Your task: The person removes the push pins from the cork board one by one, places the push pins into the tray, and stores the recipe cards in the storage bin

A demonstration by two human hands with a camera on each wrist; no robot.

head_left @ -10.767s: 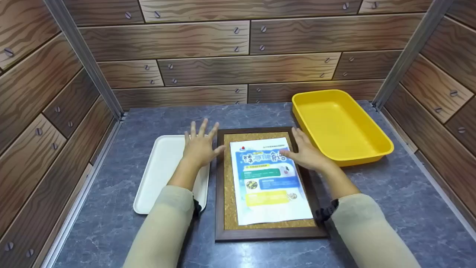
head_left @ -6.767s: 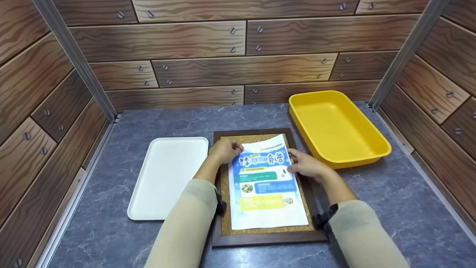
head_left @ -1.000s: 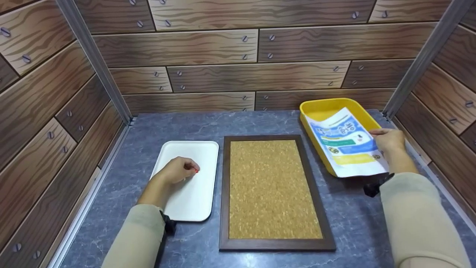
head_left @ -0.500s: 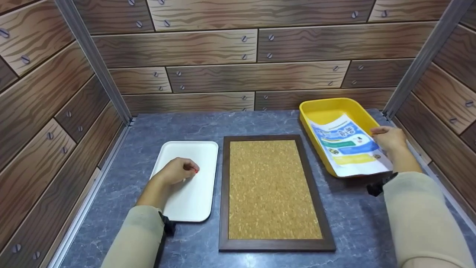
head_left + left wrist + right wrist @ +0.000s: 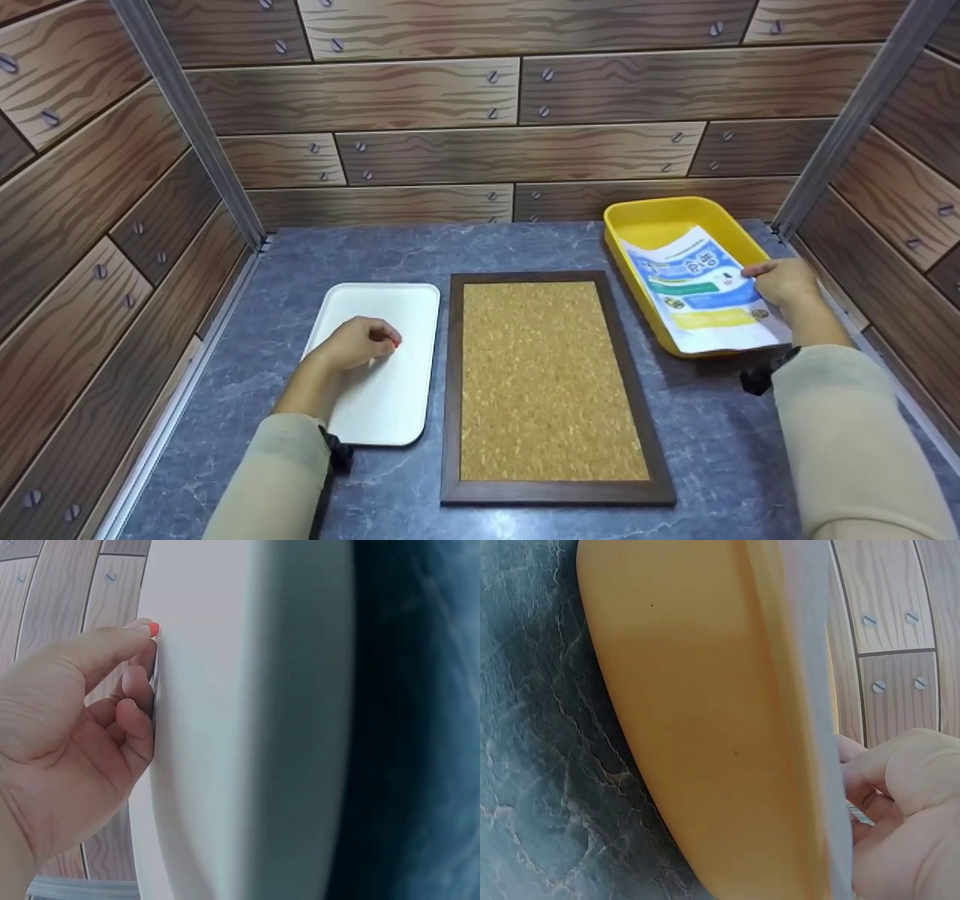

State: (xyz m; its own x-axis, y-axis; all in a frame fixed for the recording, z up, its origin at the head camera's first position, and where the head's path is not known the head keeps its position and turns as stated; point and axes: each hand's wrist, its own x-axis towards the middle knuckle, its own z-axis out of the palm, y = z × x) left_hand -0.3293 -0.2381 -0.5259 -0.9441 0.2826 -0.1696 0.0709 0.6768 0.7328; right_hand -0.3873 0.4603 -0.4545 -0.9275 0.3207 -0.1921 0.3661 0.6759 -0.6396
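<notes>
In the head view my left hand [image 5: 357,343] is over the white tray [image 5: 405,405], thumb and index finger pinching a small red pushpin [image 5: 154,628]. The other left fingers curl close to the tray surface. At the right, a printed sheet of paper [image 5: 705,296] lies sloping in the yellow tub [image 5: 652,225], its near end over the front rim. My right hand [image 5: 789,286] holds the sheet's right edge, index finger along its upper side. In the right wrist view the sheet's edge hides some of the right fingertips. A framed cork board [image 5: 551,382] lies bare between the hands.
The grey marbled tabletop [image 5: 420,247] carries the tray, board and tub side by side. Wood-patterned panels [image 5: 427,90] enclose the back and both sides, with metal corner posts [image 5: 832,112]. The tub stands close to the right wall.
Earlier the sheet lay on the cork board with both hands at its top. It has since moved right into the tub, sinking lower there. The left hand moved to the white tray and stays there.
</notes>
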